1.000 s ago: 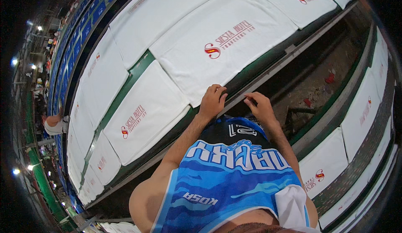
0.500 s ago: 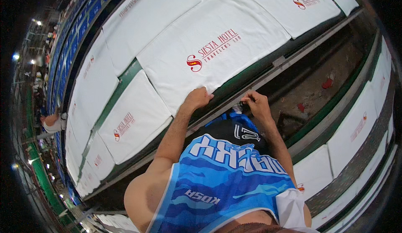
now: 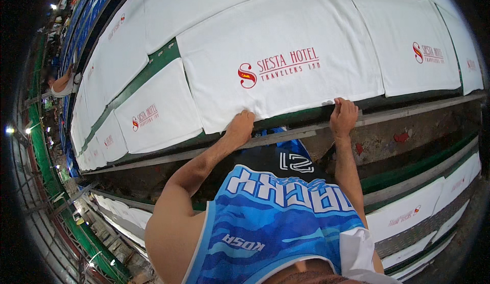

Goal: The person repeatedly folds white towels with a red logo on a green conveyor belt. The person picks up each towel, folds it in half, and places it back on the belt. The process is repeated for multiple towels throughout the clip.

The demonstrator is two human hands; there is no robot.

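Observation:
A large white cloth (image 3: 286, 34) with a red printed logo lies flat on a long green table (image 3: 301, 114). My left hand (image 3: 241, 126) is closed at its near edge, left of the middle, where the fabric puckers slightly. Farther right along that same edge, my right hand (image 3: 344, 115) pinches the hem between bent fingers. The fingertips of my left hand are partly hidden from view.
Similar printed cloths, one on the left (image 3: 161, 100) and one on the right (image 3: 406, 39), flank it. A grey rail (image 3: 403, 111) runs along the table's near side. Behind me stands another table with white cloths (image 3: 408, 215). At far left, another person's arm (image 3: 62, 84) shows.
My right hand has moved up and right, from in front of my body to the cloth's near edge. My left hand stays at that edge. The whole view has turned.

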